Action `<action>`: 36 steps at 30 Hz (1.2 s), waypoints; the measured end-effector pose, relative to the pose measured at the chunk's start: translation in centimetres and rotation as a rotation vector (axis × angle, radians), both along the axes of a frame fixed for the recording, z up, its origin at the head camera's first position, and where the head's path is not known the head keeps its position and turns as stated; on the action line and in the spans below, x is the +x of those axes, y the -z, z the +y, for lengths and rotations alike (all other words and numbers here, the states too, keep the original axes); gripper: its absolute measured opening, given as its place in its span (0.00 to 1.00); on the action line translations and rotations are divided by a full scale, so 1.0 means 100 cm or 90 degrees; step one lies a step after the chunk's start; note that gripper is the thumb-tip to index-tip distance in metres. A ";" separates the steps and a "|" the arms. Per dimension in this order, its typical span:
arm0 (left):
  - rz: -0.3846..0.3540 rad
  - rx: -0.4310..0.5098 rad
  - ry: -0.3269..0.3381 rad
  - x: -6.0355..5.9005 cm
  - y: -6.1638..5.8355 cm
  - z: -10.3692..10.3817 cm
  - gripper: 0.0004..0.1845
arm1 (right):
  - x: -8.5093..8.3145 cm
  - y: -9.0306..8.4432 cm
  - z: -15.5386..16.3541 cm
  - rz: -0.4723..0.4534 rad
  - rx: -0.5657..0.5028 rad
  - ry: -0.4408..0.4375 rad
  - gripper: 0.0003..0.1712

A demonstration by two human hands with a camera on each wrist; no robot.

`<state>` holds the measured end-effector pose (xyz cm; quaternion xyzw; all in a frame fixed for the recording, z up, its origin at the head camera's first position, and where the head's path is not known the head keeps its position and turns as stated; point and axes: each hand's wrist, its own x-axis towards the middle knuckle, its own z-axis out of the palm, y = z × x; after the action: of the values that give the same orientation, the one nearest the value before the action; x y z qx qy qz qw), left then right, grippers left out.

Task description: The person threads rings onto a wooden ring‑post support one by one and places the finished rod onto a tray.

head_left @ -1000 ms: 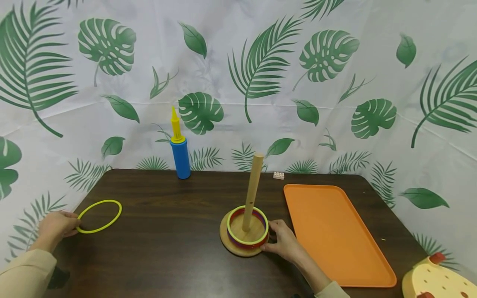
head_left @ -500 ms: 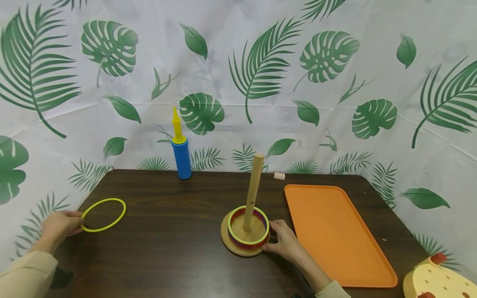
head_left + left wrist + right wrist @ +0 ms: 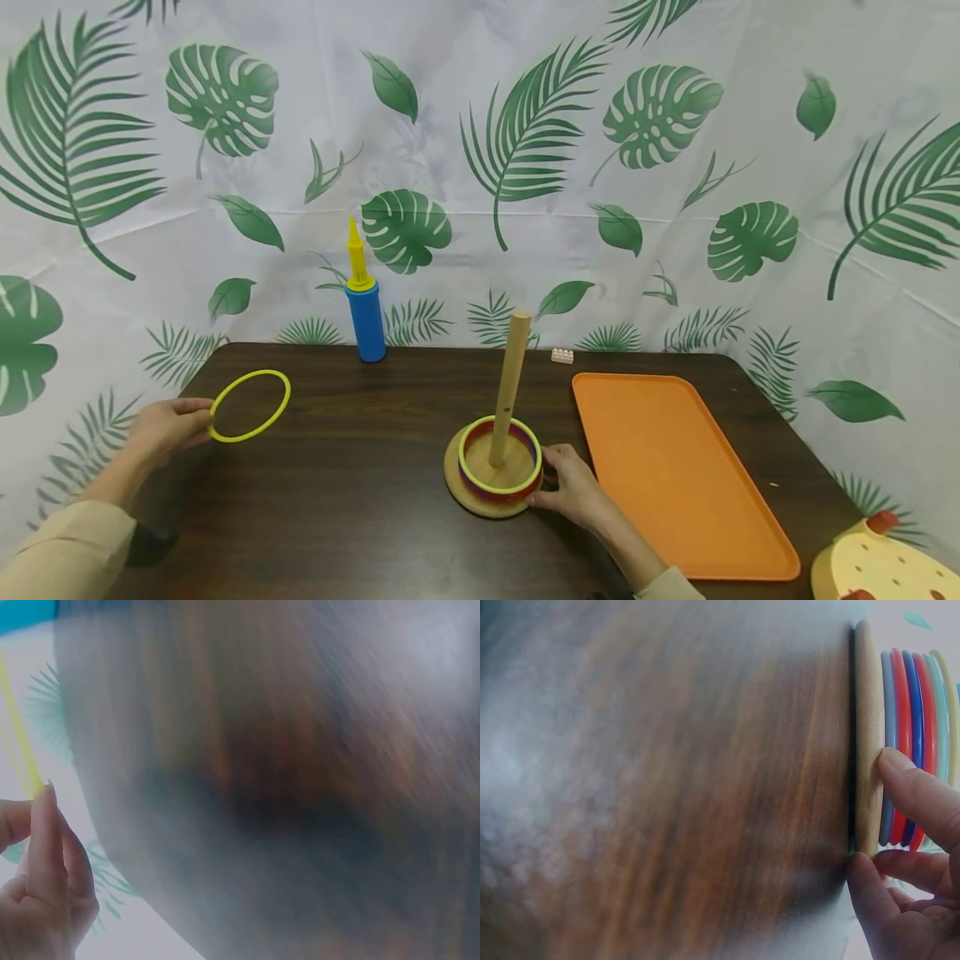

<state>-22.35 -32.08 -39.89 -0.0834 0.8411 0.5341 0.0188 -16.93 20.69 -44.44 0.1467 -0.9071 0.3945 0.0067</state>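
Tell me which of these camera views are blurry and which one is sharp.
Head view: sharp and evenly lit, the yellow ring and wooden peg crisp. Left wrist view: table smeared and hazy, only the left hand readable. Right wrist view: table streaked, stacked rings fairly clear.

Fingers (image 3: 911,787) touch wooden base (image 3: 868,735) under stacked rings (image 3: 915,705).

A dark wooden bench (image 3: 360,500) is seen. A wooden peg base (image 3: 457,492) stacked with rings (image 3: 500,479) is stood on it, touched by the right hand (image 3: 573,492). An orange tray (image 3: 667,467) is laid just right of that hand. A blue pump (image 3: 365,312) and a small white brick (image 3: 562,356) are set beyond it, at the far edge.
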 end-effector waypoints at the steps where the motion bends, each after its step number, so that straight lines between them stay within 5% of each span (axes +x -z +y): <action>1: 0.006 -0.002 0.006 -0.001 -0.002 0.005 0.21 | 0.000 0.000 0.000 -0.001 -0.001 0.000 0.36; 13: 0.064 -0.024 0.094 -0.010 -0.035 0.069 0.22 | 0.000 -0.001 -0.001 0.001 0.000 0.001 0.38; 36: 0.112 0.084 0.233 -0.011 -0.119 0.193 0.21 | 0.001 -0.001 -0.001 -0.004 -0.007 0.002 0.38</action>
<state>-23.49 -12.81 -28.02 0.1189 0.8037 0.5811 0.0471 -16.87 20.59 -44.36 0.1440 -0.9053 0.3996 0.0055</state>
